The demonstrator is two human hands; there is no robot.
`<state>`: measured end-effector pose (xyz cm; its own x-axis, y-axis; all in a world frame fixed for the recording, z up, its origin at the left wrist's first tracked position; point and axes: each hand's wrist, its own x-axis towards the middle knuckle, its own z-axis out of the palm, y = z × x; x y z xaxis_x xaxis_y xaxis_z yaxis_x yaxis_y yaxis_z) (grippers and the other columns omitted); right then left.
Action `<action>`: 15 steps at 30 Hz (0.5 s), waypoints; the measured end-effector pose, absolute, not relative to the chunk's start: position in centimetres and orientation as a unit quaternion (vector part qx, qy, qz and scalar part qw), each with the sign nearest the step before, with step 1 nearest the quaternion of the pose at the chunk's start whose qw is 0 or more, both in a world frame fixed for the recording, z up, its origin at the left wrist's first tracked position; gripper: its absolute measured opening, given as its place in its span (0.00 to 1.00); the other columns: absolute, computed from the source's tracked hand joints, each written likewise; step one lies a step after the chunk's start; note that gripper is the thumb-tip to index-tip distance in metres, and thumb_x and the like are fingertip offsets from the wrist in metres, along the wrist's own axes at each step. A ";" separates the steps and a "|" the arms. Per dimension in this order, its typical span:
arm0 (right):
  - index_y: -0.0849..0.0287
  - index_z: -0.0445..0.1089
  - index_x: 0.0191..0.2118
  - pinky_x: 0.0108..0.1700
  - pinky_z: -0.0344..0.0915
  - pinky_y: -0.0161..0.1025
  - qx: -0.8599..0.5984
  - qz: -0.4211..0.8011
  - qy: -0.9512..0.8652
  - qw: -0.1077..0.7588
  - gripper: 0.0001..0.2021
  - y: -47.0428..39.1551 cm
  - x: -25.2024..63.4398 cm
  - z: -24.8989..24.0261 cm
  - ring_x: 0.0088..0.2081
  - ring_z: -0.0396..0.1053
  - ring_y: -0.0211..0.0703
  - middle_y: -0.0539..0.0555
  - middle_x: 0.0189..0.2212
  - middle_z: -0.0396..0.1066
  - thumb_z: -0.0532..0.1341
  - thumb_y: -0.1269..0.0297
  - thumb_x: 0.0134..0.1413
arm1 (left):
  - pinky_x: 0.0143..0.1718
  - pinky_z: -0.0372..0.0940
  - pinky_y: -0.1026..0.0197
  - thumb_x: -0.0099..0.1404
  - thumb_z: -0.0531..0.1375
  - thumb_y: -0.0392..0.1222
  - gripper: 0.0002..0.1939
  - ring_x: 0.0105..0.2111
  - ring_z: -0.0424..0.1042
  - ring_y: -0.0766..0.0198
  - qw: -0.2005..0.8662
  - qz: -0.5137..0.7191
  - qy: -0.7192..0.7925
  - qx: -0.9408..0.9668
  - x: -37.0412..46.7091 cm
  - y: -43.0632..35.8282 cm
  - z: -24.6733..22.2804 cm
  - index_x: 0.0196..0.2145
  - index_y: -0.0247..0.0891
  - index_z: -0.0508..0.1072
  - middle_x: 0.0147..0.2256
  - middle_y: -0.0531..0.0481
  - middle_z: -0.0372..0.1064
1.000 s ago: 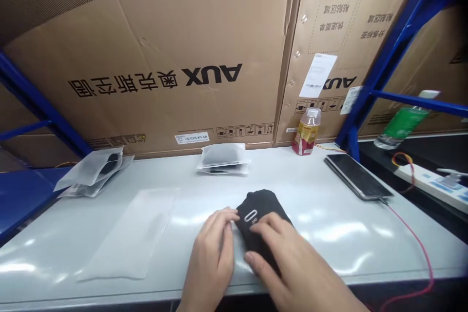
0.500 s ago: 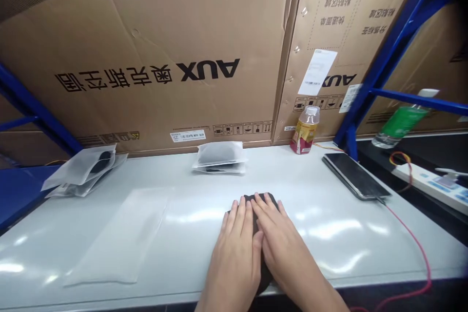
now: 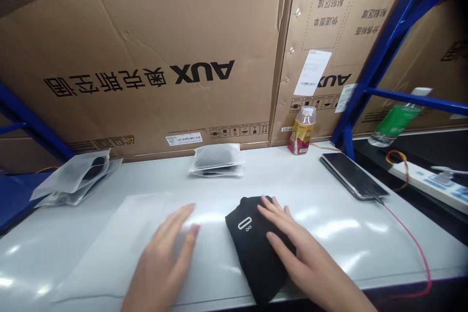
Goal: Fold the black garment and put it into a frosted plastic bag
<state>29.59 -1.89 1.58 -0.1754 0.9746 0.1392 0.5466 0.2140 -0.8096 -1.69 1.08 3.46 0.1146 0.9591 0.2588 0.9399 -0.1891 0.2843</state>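
A folded black cloth item point(image 3: 256, 253) with a white printed mark lies flat at the front middle of the white table. Resting on its right side is my right hand point(image 3: 300, 248), fingers extended and slightly apart. My left hand point(image 3: 164, 253) is blurred and off the cloth to the left, over the right edge of a flat translucent bag point(image 3: 106, 243), with thumb and fingers apart. Whether it touches the bag is not clear.
Translucent pouches with dark contents lie at the back left point(image 3: 78, 175) and back middle point(image 3: 217, 160). A small bottle point(image 3: 302, 130), a phone point(image 3: 353, 175) on a red cable, a power strip point(image 3: 431, 185) and a green-labelled bottle point(image 3: 398, 119) are right. Large cartons point(image 3: 146, 19) stand behind.
My left hand has lifted off the black cloth and moved left toward the flat bag, uncovering the white mark. My right hand has shifted slightly right, still on the cloth.
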 end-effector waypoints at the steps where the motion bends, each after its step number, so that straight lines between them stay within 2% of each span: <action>1: 0.43 0.62 0.71 0.75 0.42 0.62 -0.543 0.322 -0.679 0.374 0.24 -2.2 30.3 1.7 0.76 0.45 0.53 0.50 0.75 0.52 0.53 0.54 0.74 | 0.57 0.71 0.42 0.76 0.47 0.62 0.27 0.58 0.75 0.44 -0.007 0.153 0.701 0.697 -4.0 1.3 3.8 0.58 0.45 0.73 0.57 0.43 0.76; 2: 0.42 0.65 0.69 0.75 0.44 0.62 -0.545 0.330 -0.657 0.402 0.22 -2.6 31.1 1.9 0.76 0.47 0.53 0.50 0.74 0.54 0.55 0.53 0.73 | 0.48 0.73 0.37 0.73 0.50 0.65 0.27 0.48 0.79 0.37 -0.017 0.129 0.735 0.666 -6.1 1.6 4.1 0.47 0.41 0.76 0.48 0.37 0.79; 3: 0.41 0.68 0.66 0.75 0.46 0.61 -0.550 0.336 -0.635 0.426 0.21 -2.8 31.8 2.2 0.75 0.49 0.54 0.50 0.74 0.56 0.57 0.52 0.72 | 0.39 0.74 0.39 0.71 0.51 0.66 0.27 0.39 0.80 0.36 -0.016 0.105 0.754 0.649 -7.8 1.8 4.2 0.38 0.41 0.75 0.38 0.37 0.80; 5: 0.42 0.72 0.62 0.73 0.53 0.58 -0.569 0.324 -0.598 0.462 0.18 -3.2 33.0 2.8 0.73 0.54 0.54 0.51 0.72 0.60 0.58 0.52 0.71 | 0.29 0.71 0.47 0.70 0.52 0.64 0.24 0.30 0.78 0.41 0.016 0.061 0.758 0.649 -9.8 2.1 4.3 0.27 0.44 0.68 0.27 0.42 0.76; 8: 0.45 0.75 0.56 0.69 0.63 0.52 -0.577 0.239 -0.606 0.493 0.13 -3.7 32.6 3.7 0.69 0.63 0.53 0.53 0.67 0.66 0.59 0.55 0.70 | 0.32 0.70 0.54 0.73 0.49 0.57 0.23 0.31 0.78 0.48 0.086 0.053 0.723 0.683 -9.3 1.7 4.4 0.24 0.45 0.67 0.26 0.47 0.75; 11: 0.47 0.75 0.52 0.57 0.73 0.40 -0.503 0.157 -0.703 0.478 0.11 -4.3 29.4 4.4 0.58 0.73 0.46 0.53 0.57 0.75 0.58 0.65 0.70 | 0.32 0.71 0.59 0.74 0.50 0.57 0.22 0.33 0.79 0.51 0.161 0.109 0.664 0.722 -6.4 0.2 4.7 0.27 0.46 0.71 0.29 0.50 0.78; 13: 0.50 0.74 0.51 0.49 0.75 0.37 -0.427 0.121 -0.784 0.433 0.13 -4.3 26.3 4.6 0.49 0.76 0.43 0.53 0.50 0.79 0.59 0.72 0.67 | 0.32 0.73 0.61 0.74 0.52 0.57 0.20 0.34 0.79 0.53 0.188 0.158 0.631 0.736 -4.2 -1.1 5.0 0.29 0.46 0.73 0.31 0.51 0.78; 15: 0.53 0.74 0.52 0.41 0.73 0.38 -0.367 0.041 -0.826 0.427 0.17 -3.9 23.4 4.4 0.39 0.75 0.42 0.51 0.47 0.81 0.59 0.78 0.63 | 0.33 0.73 0.63 0.74 0.54 0.56 0.19 0.33 0.78 0.56 0.205 0.200 0.608 0.741 -2.4 -2.3 5.3 0.29 0.46 0.72 0.31 0.53 0.77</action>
